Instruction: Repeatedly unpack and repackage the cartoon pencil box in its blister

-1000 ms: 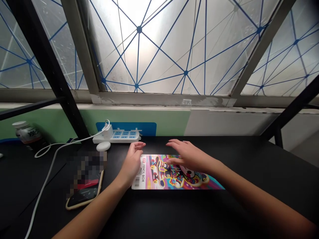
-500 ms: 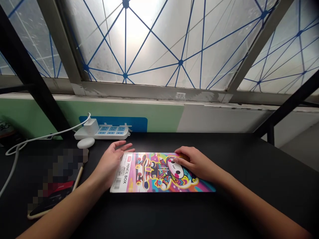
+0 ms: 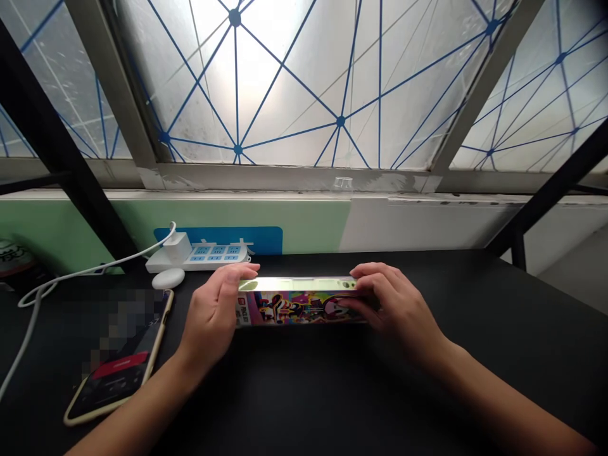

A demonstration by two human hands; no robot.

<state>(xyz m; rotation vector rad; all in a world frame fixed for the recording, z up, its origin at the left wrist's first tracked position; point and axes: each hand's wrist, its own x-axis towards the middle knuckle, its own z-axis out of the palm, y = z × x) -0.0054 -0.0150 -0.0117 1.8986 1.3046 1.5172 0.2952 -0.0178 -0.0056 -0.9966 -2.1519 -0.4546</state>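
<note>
A colourful pencil box (image 3: 299,308) with a cartoon character on its face is tipped up on the black table, its pale narrow side (image 3: 304,284) turned upward. My left hand (image 3: 216,307) grips the left end, fingers over the top edge. At the right end, my right hand (image 3: 396,301) holds the box between thumb and fingers. Much of the printed face is foreshortened, and both ends of the box are partly hidden behind my hands.
On the left lies a phone (image 3: 118,373) in a pale case, partly blurred. Behind it are a white round object (image 3: 168,278) and a power strip (image 3: 218,254) with a plugged-in charger (image 3: 177,247) and white cable (image 3: 33,304). Black frame bars (image 3: 71,152) stand at the sides, below a window.
The pencil box has gone from showing its broad face to being tipped up on edge. My left fingers have closed over its end, and my right hand has shifted to the right end.
</note>
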